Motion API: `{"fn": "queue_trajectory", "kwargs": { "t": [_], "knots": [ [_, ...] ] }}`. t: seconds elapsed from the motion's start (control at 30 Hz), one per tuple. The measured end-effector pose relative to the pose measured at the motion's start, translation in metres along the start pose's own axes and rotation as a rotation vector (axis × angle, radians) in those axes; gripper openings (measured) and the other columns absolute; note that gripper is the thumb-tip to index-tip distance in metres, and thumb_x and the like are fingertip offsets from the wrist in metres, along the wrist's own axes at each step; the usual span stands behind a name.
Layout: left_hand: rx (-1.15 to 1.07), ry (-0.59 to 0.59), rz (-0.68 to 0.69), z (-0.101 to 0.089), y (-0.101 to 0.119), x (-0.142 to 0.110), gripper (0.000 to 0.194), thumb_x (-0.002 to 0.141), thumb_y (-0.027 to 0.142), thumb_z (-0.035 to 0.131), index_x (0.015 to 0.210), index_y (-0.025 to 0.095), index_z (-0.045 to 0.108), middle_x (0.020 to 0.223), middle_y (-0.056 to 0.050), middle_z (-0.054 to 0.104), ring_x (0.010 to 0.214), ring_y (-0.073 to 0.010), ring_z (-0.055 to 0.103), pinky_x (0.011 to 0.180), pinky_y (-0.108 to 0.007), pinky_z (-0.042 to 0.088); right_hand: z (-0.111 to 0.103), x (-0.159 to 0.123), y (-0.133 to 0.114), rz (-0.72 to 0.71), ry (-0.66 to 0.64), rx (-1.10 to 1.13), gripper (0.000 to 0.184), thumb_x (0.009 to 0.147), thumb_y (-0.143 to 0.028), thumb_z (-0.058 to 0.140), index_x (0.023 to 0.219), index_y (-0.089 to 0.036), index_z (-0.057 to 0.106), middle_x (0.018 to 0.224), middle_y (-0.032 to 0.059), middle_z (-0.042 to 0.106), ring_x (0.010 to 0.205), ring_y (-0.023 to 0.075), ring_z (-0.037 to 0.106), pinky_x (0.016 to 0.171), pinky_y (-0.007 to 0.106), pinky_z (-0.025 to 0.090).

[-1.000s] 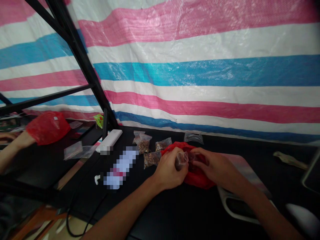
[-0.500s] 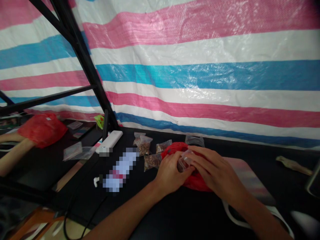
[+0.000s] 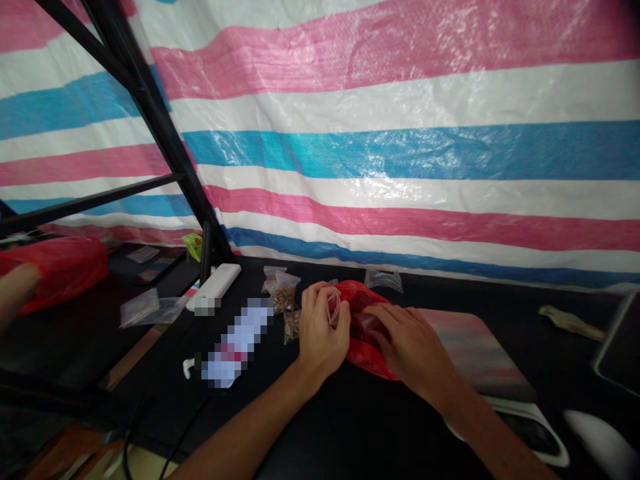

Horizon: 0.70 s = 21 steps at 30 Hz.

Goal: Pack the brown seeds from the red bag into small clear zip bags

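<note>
My left hand is closed around a small clear plastic bag, its mouth held apart between thumb and fingers. Right beside it lies a red plastic bag, opened at the top, with dark contents hard to make out. My right hand reaches into that red bag, thumb and fingers apart and the fingertips partly hidden. Behind my left hand are several small clear bags filled with brown bits, among them one filled bag and another partly covered by the hand.
An unfilled clear bag lies at the back. Leftward are a white power strip, a blurred-out phone-like object and a white earbud. A greyish-pink flat case sits right. Another person's hand is at a red bag, far left.
My hands have moved apart. The left has drawn left with the small clear bag; the right has gone into the red bag, whose mouth now shows. The other person's hand has shifted left.
</note>
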<state>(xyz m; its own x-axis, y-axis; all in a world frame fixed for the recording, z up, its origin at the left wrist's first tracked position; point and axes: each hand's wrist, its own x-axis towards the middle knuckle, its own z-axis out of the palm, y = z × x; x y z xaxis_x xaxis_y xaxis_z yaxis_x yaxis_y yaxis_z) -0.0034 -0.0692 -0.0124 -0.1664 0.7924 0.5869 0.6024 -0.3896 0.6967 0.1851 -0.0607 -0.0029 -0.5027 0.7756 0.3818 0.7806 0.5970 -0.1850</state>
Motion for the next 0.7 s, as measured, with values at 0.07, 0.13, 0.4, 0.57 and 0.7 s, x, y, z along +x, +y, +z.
{"fn": "queue_trajectory", "kwargs": {
  "t": [0.07, 0.13, 0.4, 0.57, 0.7],
  "knots": [
    [-0.017, -0.09, -0.042, 0.002, -0.001, 0.0, 0.009, 0.099, 0.023, 0.052, 0.102, 0.022, 0.06, 0.111, -0.009, 0.064, 0.109, -0.0244, 0.06, 0.099, -0.041, 0.048, 0.0, -0.001, -0.001, 0.007, -0.063, 0.008, 0.033, 0.092, -0.01, 0.059, 0.121, -0.025, 0.067, 0.119, 0.0066, 0.077, 0.097, 0.0243, 0.074, 0.083, 0.039, 0.051],
    [-0.062, -0.165, -0.092, 0.006, -0.003, -0.001, 0.012, 0.102, 0.026, 0.048, 0.101, 0.021, 0.059, 0.105, -0.007, 0.064, 0.102, -0.023, 0.061, 0.095, -0.04, 0.048, -0.002, -0.001, -0.004, -0.008, -0.084, 0.039, 0.033, 0.093, -0.012, 0.057, 0.122, -0.026, 0.066, 0.122, 0.0059, 0.077, 0.1, 0.024, 0.073, 0.085, 0.039, 0.051],
    [-0.076, -0.143, -0.228, 0.01, -0.007, -0.006, 0.018, 0.106, 0.031, 0.039, 0.105, 0.022, 0.055, 0.104, -0.007, 0.062, 0.101, -0.0234, 0.059, 0.093, -0.039, 0.046, -0.004, -0.002, -0.011, 0.039, -0.109, 0.071, 0.029, 0.089, -0.012, 0.059, 0.114, -0.026, 0.065, 0.117, 0.0065, 0.072, 0.1, 0.0253, 0.069, 0.082, 0.037, 0.049],
    [0.029, -0.171, -0.193, 0.009, -0.004, -0.007, 0.018, 0.106, 0.031, 0.038, 0.104, 0.022, 0.054, 0.108, -0.009, 0.06, 0.104, -0.0258, 0.059, 0.095, -0.043, 0.046, -0.001, -0.002, -0.009, 0.084, -0.138, 0.029, 0.023, 0.092, -0.018, 0.061, 0.114, -0.024, 0.064, 0.115, 0.0072, 0.073, 0.101, 0.0274, 0.069, 0.084, 0.04, 0.049],
    [-0.143, -0.215, -0.243, 0.014, -0.008, -0.007, 0.025, 0.109, 0.035, 0.034, 0.097, 0.022, 0.052, 0.097, -0.006, 0.06, 0.092, -0.021, 0.06, 0.088, -0.037, 0.049, 0.003, -0.001, -0.009, 0.085, -0.147, 0.027, 0.026, 0.092, -0.023, 0.066, 0.118, -0.024, 0.063, 0.116, 0.0068, 0.076, 0.105, 0.0285, 0.071, 0.089, 0.041, 0.049]
  ]
}}
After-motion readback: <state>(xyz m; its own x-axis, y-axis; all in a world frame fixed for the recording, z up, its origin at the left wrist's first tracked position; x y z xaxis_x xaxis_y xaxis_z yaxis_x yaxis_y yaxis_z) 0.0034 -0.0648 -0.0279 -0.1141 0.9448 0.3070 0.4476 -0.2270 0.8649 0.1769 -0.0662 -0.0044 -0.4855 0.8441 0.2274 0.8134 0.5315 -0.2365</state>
